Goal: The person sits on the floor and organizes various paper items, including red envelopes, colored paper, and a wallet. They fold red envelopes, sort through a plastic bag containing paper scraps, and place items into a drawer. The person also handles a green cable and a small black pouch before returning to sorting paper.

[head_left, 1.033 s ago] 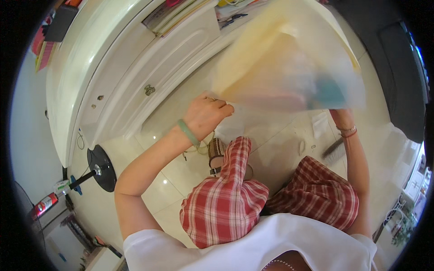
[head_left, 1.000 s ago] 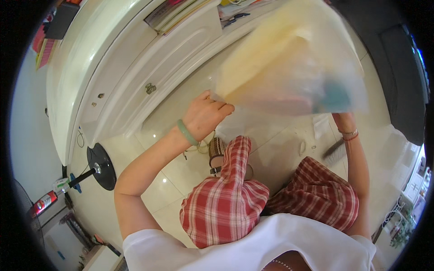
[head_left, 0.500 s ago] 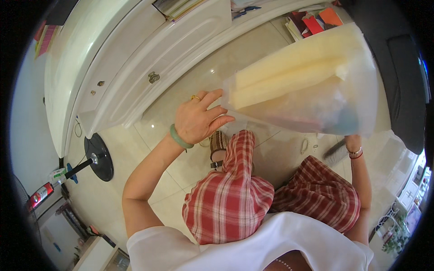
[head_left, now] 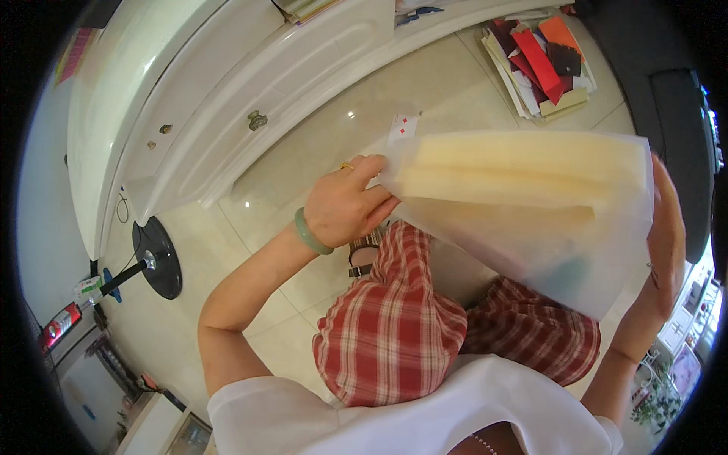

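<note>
A translucent plastic document pouch (head_left: 523, 243) is stretched between my hands above my lap. Inside it are a long pale-yellow folded sheet and a blurred teal patch. At the pouch's left corner my left hand (head_left: 350, 199) is closed, pinching the edge between thumb and fingers. My right hand (head_left: 667, 235) grips the right edge, its fingertips partly hidden by the pouch. Just beyond the left corner shows a white card with red diamonds (head_left: 403, 127); I cannot tell whether it touches the pouch or lies on the floor.
A pile of papers with red envelopes (head_left: 542, 68) lies on the tiled floor at the far right, beside a dark piece of furniture (head_left: 679, 136). White cabinet drawers (head_left: 303, 91) run along the far left. A round black stand base (head_left: 159, 258) stands at left.
My right hand has come up from below to the pouch's right edge. The pouch's right end has swung down toward me, uncovering the paper pile and the diamond card. My left hand has barely moved.
</note>
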Tool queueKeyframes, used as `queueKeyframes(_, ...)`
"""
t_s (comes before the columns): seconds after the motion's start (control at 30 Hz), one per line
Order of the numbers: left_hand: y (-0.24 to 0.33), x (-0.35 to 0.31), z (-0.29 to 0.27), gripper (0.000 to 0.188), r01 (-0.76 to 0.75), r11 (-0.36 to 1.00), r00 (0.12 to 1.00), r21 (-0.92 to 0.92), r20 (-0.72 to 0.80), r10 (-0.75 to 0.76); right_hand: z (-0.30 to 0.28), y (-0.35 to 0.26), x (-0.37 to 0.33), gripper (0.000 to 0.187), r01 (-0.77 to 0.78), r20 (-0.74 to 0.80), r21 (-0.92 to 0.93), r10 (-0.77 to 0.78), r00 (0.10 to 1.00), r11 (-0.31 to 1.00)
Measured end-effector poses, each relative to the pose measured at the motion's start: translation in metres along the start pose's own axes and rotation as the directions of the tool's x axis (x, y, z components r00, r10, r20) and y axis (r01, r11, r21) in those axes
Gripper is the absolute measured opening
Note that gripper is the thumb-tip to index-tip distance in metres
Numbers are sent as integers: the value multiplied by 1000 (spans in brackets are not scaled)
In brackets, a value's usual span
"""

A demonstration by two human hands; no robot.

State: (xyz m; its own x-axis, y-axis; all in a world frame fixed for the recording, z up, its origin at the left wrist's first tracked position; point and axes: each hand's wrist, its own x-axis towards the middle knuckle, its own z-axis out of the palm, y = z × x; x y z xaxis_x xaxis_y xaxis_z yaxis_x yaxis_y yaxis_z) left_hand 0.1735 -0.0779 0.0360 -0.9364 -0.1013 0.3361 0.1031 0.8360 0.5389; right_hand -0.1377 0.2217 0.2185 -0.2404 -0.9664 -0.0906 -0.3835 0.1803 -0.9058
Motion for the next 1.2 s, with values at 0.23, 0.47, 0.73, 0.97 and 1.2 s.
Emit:
queueKeyframes(0.23, 11, -8, 2, 13, 206, 977, 978, -59, 3, -207, 34, -105, 106, 120, 16, 136, -864, 202, 970, 504)
queueKeyframes(0.47, 18, -14, 13, 13, 317, 941, 948, -116, 4, -318, 108, -81, 146, 86, 294, 340, -937, 298, 892, 187)
queueKeyframes(0.73, 28, -32, 17, 29, 479, 854, 845, -203, -158, -511, 156, -52, 162, 58, 195, 528, -769, 433, 731, 609)
queueKeyframes(0.97, 25, -56, 19, 30, 696, 507, 654, -509, 158, -740, 204, -38, 135, 38, 304, 528, -803, 375, 762, 512)
queueKeyframes(1.2, 10, -46, 10, 28, 614, 535, 758, -580, 245, -604, 201, -30, 138, 27, 291, 522, -811, 403, 751, 507)
